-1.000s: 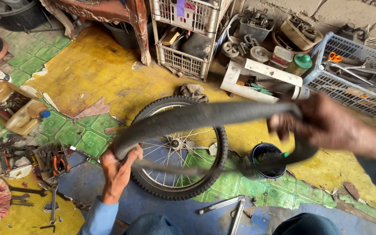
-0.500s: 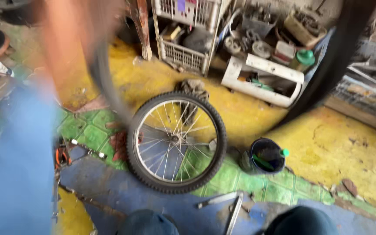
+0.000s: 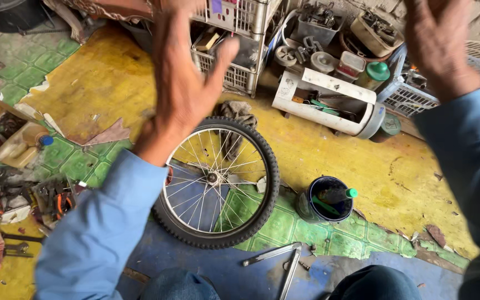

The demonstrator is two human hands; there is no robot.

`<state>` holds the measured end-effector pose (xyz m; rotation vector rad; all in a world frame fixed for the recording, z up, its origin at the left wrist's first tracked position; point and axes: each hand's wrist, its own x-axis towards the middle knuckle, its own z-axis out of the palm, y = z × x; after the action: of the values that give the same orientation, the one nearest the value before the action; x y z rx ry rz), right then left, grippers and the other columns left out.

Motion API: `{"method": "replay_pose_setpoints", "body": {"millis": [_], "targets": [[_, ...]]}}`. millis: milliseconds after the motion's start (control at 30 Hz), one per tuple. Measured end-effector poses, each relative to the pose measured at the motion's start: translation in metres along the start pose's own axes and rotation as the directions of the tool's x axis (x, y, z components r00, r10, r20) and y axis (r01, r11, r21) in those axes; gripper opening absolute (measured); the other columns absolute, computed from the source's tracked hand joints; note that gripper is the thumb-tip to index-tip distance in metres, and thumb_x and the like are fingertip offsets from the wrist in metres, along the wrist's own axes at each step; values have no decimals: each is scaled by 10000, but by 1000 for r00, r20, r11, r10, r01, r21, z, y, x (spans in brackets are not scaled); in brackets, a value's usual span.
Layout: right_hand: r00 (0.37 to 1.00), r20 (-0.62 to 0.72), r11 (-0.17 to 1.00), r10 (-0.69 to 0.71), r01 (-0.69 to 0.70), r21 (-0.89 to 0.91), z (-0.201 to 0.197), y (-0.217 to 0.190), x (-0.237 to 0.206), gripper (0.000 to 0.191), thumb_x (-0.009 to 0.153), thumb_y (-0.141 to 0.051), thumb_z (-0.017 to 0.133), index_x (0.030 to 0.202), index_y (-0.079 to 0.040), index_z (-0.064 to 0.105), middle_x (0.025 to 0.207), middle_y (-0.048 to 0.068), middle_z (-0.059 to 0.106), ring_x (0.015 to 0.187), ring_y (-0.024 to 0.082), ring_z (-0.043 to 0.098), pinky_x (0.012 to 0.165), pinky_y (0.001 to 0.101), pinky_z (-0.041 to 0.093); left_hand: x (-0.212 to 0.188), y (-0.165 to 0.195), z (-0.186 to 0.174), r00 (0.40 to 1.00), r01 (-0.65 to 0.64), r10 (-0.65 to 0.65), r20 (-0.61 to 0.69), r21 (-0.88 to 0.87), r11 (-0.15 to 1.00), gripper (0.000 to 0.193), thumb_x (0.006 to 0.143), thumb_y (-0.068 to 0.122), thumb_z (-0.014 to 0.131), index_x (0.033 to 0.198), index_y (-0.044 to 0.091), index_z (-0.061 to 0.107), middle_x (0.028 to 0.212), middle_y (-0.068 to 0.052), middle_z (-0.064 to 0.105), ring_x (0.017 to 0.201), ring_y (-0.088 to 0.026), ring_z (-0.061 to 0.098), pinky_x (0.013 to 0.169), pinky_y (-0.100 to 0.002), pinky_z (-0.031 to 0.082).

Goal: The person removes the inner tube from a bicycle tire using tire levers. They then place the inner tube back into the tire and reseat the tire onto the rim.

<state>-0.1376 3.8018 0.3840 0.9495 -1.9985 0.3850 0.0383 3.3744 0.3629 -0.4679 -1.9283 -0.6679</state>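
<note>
Workshop floor (image 3: 329, 150), yellow paint worn through to green tile, blue mat near your knees. Clutter along the back: white crates (image 3: 234, 33), a white cut-open canister (image 3: 329, 103) full of tools, a green-lidded jar (image 3: 374, 75).

Your left hand (image 3: 187, 78) is raised, palm open, fingers spread, holding nothing. Your right hand (image 3: 437, 47) is up at the top right, also open and empty as far as I can see; its upper part is cut off by the frame edge. Both blue sleeves are lifted well above the floor.

Spoked wheel (image 3: 218, 183) with its knobby tyre lies flat on the floor between your arms, below both hands and well apart from them. It's closer to your left forearm, which overlaps its left rim in view. A grey rag (image 3: 237, 114) sits touching the far edge of the tyre.

Dark tub (image 3: 326, 200) with a green-capped bottle in it stands just right of the wheel. A metal lever tool (image 3: 281, 258) lies just in front of the wheel, near your knees. Pliers and hand tools (image 3: 51, 197) are piled to the left.

My read for handling it well: come down on opposite sides of the tyre with both hands, grip the tread rather than the spokes, and keep your sleeves off the axle. Mind the tub, it's close enough to knock.
</note>
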Motion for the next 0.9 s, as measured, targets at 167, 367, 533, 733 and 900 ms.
{"method": "replay_pose_setpoints", "body": {"millis": [167, 367, 533, 733, 900], "targets": [[926, 201, 826, 320, -377, 420, 6, -37, -3, 814, 1104, -662, 412, 1334, 89, 624, 1223, 296, 683, 1115, 399, 699, 944, 531, 571, -25, 10, 19, 985, 146, -149, 86, 36, 989, 584, 1028, 277, 800, 1421, -30, 496, 1475, -251, 502, 1408, -403, 488, 1225, -493, 380], [810, 364, 779, 460, -565, 271, 27, -48, -20, 991, 1033, -813, 368, 1321, 102, 618, 1223, 313, 675, 1144, 403, 685, 919, 562, 561, -54, -14, 29, 953, 269, -269, 139, 17, 963, 563, 984, 247, 788, 1389, -27, 510, 1457, -254, 513, 1378, -399, 504, 1193, -473, 396], [717, 445, 699, 536, -673, 241, 55, -60, -41, 944, 981, -793, 365, 1286, 51, 659, 1150, 270, 717, 1071, 382, 722, 899, 543, 570, -88, -20, 34, 921, 318, -328, 212, 80, 945, 582, 961, 258, 791, 1379, -37, 514, 1446, -270, 507, 1360, -435, 479, 1176, -500, 378], [692, 473, 701, 546, -686, 194, 65, -83, -47, 849, 1029, -700, 406, 1257, 73, 673, 982, 292, 736, 922, 376, 717, 826, 524, 557, -106, -30, 39, 917, 321, -339, 212, 116, 940, 678, 959, 281, 797, 1442, -67, 473, 1488, -292, 464, 1392, -463, 431, 1181, -521, 347], [738, 460, 681, 494, -657, 324, 78, -96, -48, 709, 1090, -605, 453, 1260, 56, 643, 1127, 234, 712, 999, 286, 705, 806, 398, 566, -119, -37, 39, 907, 333, -357, 223, 137, 933, 666, 961, 269, 792, 1451, -44, 467, 1511, -282, 459, 1413, -456, 424, 1200, -515, 347]]}}
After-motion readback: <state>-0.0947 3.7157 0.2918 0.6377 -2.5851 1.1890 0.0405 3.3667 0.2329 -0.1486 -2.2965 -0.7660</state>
